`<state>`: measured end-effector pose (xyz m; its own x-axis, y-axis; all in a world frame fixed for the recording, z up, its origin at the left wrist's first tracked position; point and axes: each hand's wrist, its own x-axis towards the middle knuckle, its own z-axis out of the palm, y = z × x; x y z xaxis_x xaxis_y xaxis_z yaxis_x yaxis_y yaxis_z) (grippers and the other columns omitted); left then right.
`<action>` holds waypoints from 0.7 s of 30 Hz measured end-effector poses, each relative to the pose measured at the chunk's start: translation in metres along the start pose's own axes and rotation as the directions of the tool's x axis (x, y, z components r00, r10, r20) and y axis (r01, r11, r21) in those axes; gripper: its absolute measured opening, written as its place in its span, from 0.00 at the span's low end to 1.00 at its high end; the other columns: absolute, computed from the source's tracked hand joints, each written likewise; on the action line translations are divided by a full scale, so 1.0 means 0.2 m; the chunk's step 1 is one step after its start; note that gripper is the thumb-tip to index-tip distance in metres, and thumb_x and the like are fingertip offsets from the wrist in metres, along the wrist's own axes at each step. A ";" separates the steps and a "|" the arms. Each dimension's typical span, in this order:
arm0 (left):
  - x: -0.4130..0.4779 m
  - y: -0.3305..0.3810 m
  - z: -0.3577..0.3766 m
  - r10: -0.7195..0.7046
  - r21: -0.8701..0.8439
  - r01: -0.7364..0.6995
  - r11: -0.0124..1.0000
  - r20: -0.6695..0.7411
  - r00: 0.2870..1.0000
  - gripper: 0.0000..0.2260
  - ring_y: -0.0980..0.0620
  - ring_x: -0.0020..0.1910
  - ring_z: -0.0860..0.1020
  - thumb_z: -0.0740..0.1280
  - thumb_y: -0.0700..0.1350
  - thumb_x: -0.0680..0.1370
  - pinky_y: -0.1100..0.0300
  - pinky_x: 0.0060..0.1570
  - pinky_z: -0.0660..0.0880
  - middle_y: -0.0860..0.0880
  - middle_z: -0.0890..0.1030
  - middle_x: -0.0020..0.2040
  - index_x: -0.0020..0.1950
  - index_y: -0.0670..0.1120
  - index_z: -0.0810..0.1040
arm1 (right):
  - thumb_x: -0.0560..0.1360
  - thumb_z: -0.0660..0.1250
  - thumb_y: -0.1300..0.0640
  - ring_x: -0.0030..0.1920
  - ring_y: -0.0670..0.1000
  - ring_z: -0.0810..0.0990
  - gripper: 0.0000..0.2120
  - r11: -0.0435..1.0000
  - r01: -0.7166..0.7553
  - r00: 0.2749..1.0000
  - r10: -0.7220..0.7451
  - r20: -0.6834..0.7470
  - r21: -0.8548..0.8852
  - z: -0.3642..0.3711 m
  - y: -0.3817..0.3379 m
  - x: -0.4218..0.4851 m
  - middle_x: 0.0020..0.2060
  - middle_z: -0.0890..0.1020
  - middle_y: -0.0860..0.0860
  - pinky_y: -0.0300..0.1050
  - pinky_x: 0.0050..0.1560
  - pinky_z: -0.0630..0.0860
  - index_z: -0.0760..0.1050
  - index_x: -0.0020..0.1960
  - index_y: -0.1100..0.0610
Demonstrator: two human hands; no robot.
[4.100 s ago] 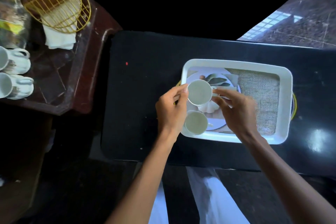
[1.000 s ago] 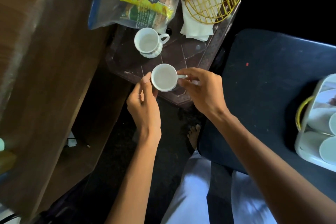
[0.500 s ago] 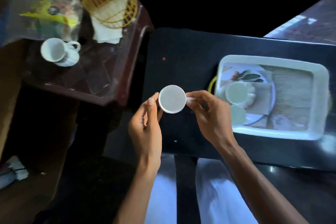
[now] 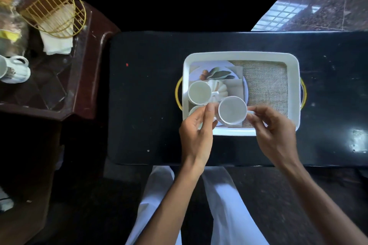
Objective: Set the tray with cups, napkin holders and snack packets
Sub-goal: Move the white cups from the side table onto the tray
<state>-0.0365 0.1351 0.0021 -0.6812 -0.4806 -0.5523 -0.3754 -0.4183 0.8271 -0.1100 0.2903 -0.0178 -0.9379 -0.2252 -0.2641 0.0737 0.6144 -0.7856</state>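
1. The right hand (image 4: 274,135) pinches the handle of a white cup (image 4: 232,110). The left hand (image 4: 196,135), fingers loosely curled, touches the cup's other side with its thumb.
2. Half a second ago that cup hung over the black table (image 4: 149,105), left of the tray (image 4: 239,54). It is now over the tray's near edge, beside a second cup (image 4: 199,92) at the tray's left edge.
3. At the far left, the side table (image 4: 83,77) carries a spare cup (image 4: 17,69), the napkin holder (image 4: 55,14) and the snack packets (image 4: 10,16), whose print is too blurred to read.

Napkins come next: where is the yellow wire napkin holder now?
In the head view's upper left, the yellow wire napkin holder lies on the dark brown side table, over white paper napkins.
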 end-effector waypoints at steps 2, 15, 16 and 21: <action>0.02 -0.02 0.05 -0.030 -0.009 0.030 1.000 -0.022 0.999 0.09 0.56 0.56 0.85 0.66 0.50 0.83 0.54 0.57 0.83 0.51 0.88 0.53 0.53 0.51 0.86 | 0.77 0.71 0.63 0.44 0.34 0.82 0.06 0.999 -0.025 0.999 0.026 -0.025 0.037 -0.02 0.07 0.01 0.43 0.85 0.42 0.23 0.41 0.71 0.81 0.50 0.53; 0.07 -0.08 -0.07 -0.030 -0.061 0.018 0.998 -0.204 0.978 0.16 0.51 0.57 0.85 0.63 0.52 0.83 0.54 0.56 0.83 0.46 0.88 0.53 0.57 0.41 0.83 | 0.76 0.70 0.63 0.46 0.30 0.81 0.07 0.998 -0.011 1.000 0.012 -0.016 0.056 0.04 0.37 0.07 0.43 0.83 0.38 0.23 0.43 0.73 0.81 0.50 0.52; 0.06 -0.08 -0.08 -0.034 -0.067 0.020 0.998 -0.212 0.977 0.16 0.51 0.57 0.85 0.63 0.52 0.84 0.53 0.56 0.83 0.46 0.88 0.53 0.57 0.42 0.83 | 0.76 0.70 0.63 0.46 0.31 0.81 0.07 0.999 -0.005 1.000 0.006 -0.014 0.053 0.05 0.38 0.07 0.44 0.83 0.39 0.24 0.44 0.73 0.81 0.50 0.52; 0.05 -0.11 -0.13 -0.045 -0.079 0.027 0.996 -0.227 0.973 0.15 0.50 0.58 0.85 0.63 0.51 0.84 0.55 0.56 0.83 0.46 0.88 0.54 0.58 0.42 0.83 | 0.76 0.71 0.63 0.47 0.39 0.83 0.06 0.999 0.004 1.000 -0.005 0.002 0.043 0.09 0.43 0.07 0.46 0.85 0.47 0.26 0.48 0.75 0.82 0.51 0.55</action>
<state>-0.0188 0.1195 -0.0234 -0.5034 -0.6237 -0.5979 -0.3430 -0.4909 0.8009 -0.1098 0.3255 -0.0985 -0.9375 -0.2295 -0.2616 0.0838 0.5806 -0.8098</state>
